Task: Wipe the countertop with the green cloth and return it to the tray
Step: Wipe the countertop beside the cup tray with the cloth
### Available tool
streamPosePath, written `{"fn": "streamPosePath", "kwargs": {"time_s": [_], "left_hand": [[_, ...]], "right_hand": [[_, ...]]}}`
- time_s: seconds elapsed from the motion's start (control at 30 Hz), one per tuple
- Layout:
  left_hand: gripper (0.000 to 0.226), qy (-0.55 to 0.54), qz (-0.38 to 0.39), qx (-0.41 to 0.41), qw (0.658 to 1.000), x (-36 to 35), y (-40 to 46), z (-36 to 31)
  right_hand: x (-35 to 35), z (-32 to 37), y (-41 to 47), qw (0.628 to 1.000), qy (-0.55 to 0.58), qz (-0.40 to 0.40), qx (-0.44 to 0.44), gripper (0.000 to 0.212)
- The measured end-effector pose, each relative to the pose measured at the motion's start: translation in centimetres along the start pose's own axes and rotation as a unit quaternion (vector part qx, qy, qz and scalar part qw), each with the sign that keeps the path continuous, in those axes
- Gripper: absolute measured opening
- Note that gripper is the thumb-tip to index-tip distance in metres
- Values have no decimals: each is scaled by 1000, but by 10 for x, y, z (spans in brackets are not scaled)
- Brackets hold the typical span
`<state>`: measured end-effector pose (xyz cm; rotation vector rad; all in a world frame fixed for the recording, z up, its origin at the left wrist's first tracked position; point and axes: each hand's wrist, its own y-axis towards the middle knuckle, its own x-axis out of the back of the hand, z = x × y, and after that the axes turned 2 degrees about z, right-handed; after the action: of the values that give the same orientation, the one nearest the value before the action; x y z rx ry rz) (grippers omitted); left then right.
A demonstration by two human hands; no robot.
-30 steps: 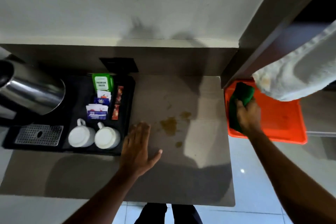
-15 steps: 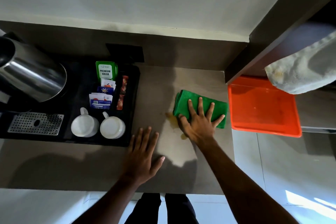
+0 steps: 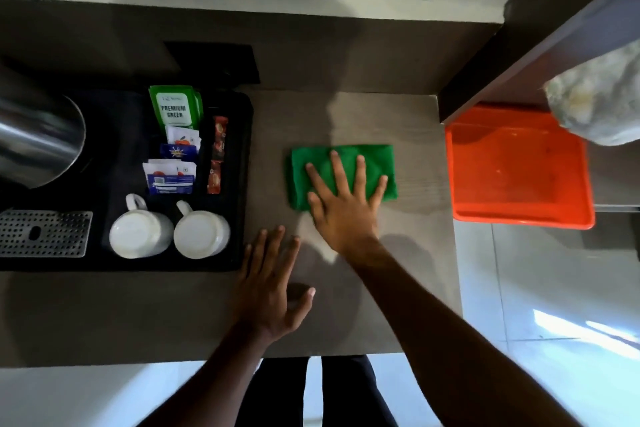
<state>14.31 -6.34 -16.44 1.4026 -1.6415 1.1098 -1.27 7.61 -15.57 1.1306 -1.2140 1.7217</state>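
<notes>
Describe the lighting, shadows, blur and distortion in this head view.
Head view: dim indoor light; soft shadows of the person fall on the wall and across the countertop. Bright glare streaks the floor at lower right. The left hand is slightly blurred; the right hand on the green cloth is sharper. Wide-angle bending curves the edges; the kettle is cropped.

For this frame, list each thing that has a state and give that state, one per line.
Folded green cloth: flat on the grey countertop, pressed under the right hand.
Right hand: open, fingers spread on the cloth.
Left hand: open, palm down on the countertop, holding nothing.
Orange plastic tray: empty, beside the countertop.
Two white mugs: upside down on the black tray.
Steel kettle: on the black tray, only partly visible.
</notes>
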Motion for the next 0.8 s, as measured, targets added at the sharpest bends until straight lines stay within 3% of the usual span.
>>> {"fn": "streamPosePath", "kwargs": {"time_s": [0.13,0.3,0.47,0.57,0.73,0.8], "left_hand": [[89,-9,-32,2,999,2,3,3],[92,6,-58,-21,998,-13,8,5],[93,12,-32,-6,999,-6,8,-4],[96,25,-6,3,1000,0,5,-6],[96,18,-24,-1,1000,-3,2,6],[95,16,-34,-5,999,-6,5,3]], "right_hand": [[26,-42,24,998,17,3,-59,57],[36,-12,110,989,71,-12,-126,57],[5,-15,14,999,0,-20,-26,57],[1,-66,-46,998,-21,3,-58,58],[16,-43,44,983,67,-4,-169,59],[11,-16,59,983,72,-15,-169,60]]}}
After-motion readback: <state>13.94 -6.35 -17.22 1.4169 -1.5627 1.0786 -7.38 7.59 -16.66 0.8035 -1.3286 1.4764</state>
